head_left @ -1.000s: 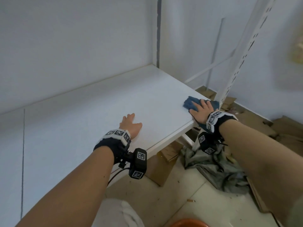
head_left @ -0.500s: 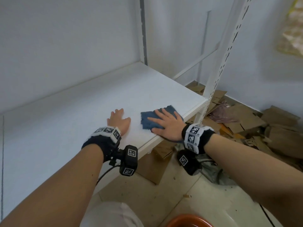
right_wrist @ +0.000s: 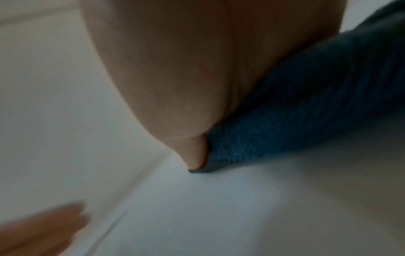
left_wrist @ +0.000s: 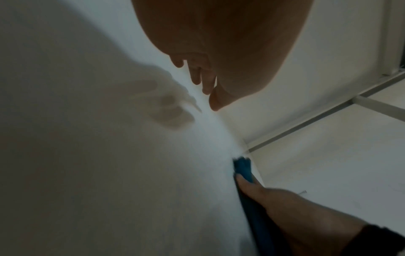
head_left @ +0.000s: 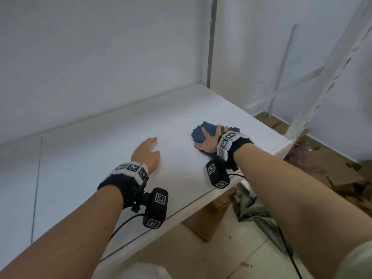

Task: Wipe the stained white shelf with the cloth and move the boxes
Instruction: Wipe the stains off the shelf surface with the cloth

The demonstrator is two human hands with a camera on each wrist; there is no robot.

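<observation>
White shelf [head_left: 96,158], bare, no stain discernible. Left hand [head_left: 146,153]: flat on shelf, fingers relaxed, holding nothing. Right hand [head_left: 209,140]: fingers spread, pressing blue cloth [head_left: 198,133] near shelf's right end. Wiping apparently under way; boxes [head_left: 203,220], cardboard, on floor below, seemingly unmoved.

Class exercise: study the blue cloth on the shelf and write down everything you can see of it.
The blue cloth is a small, dark blue rag with a fuzzy, towel-like pile, clearest in the right wrist view. It lies bunched rather than spread flat on the white shelf, toward the shelf's right end and back from the front edge. The right hand presses down on it with straight, spread fingers, hiding its middle; blue edges show around the hand. The left hand is apart from it.
</observation>
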